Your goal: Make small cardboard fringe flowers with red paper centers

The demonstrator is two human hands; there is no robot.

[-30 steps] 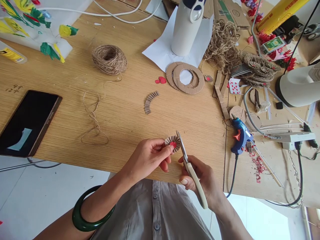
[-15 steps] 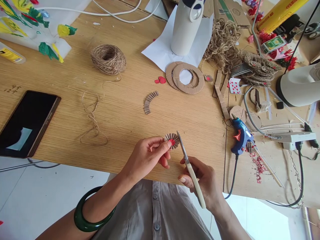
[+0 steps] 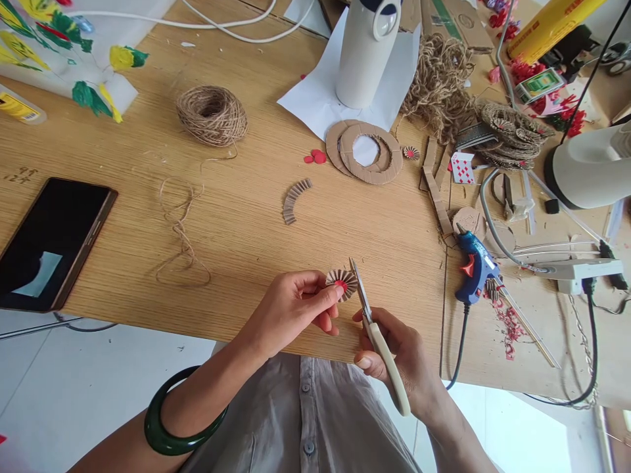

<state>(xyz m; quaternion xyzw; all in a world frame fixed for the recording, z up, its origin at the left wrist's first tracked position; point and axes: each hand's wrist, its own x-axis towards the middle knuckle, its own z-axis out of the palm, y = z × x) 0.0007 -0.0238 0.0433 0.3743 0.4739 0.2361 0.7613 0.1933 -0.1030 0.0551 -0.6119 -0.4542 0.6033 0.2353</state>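
Observation:
My left hand pinches a small pleated cardboard rosette with a red centre, held just above the wooden table's front edge. My right hand grips cream-handled scissors; their blades point up and away and touch the rosette's right rim. A green bangle sits on my left forearm.
A phone lies at the left, with a twine ball and loose twine beyond. A curved corrugated strip, cardboard rings, a white bottle and a blue glue gun lie farther off. Cardboard scraps and cables crowd the right.
The rosette and scissors have stayed almost in place; the rosette's edge has shifted slightly against the blades between frames.

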